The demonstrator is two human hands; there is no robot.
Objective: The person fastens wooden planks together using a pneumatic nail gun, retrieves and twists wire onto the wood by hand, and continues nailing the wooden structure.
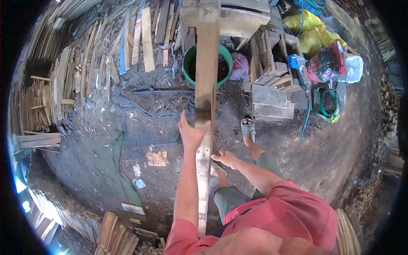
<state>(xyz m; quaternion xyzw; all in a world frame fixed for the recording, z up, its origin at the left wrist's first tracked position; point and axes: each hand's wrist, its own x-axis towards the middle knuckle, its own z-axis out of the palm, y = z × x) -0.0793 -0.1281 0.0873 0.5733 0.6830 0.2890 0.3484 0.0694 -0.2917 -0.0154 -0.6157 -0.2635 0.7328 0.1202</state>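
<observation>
A long wooden plank (204, 163) runs from my body up across the middle of the view, with small dark holes in its face. My left hand (193, 134) is on its left edge, one digit stretched along the side and another laid over the top face. Closer to my body, my right hand (226, 158) grips the right edge, with some of its fingers hidden by the wood. The plank's far part passes above a green bucket (188, 63) and reaches a wooden bench (242, 22).
Loose wooden slats (146, 40) lie at the upper left. Stacked boards (272, 95) stand at the right, beside a blue-ended power tool (295, 62) with a cable. Further right are a yellow sack (314, 38) and a green container (327, 104). My sandalled foot (248, 129) is on the dirt floor.
</observation>
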